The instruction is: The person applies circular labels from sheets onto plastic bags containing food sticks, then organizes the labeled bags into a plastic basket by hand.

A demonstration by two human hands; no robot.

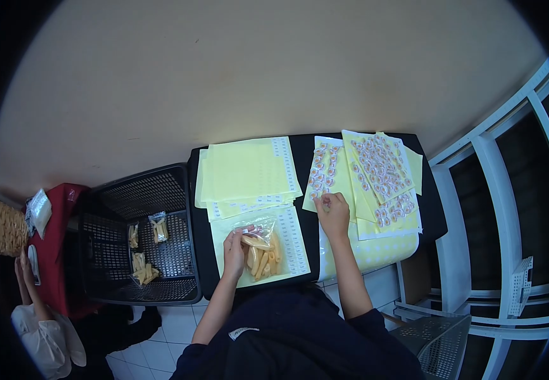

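A clear bag of pale, stick-shaped pieces (263,258) lies on a yellow sheet with small labels down its right side (294,237). My left hand (234,254) grips the bag's upper left edge. On the right, my right hand (334,212) is pinched at the lower edge of a sheet with round stickers (322,166); whatever is between its fingertips is too small to make out. More yellow sheets (246,171) are stacked behind the bag. Overlapping sheets of round stickers (385,168) lie beyond my right hand.
Left of the black-covered table (203,253), a black crate (106,234) holds several small filled bags (158,229). Farther left, a person's hands (27,269) are beside a red-covered table (62,247). White metal racks (499,190) stand at the right, with a grey basket (436,345) below.
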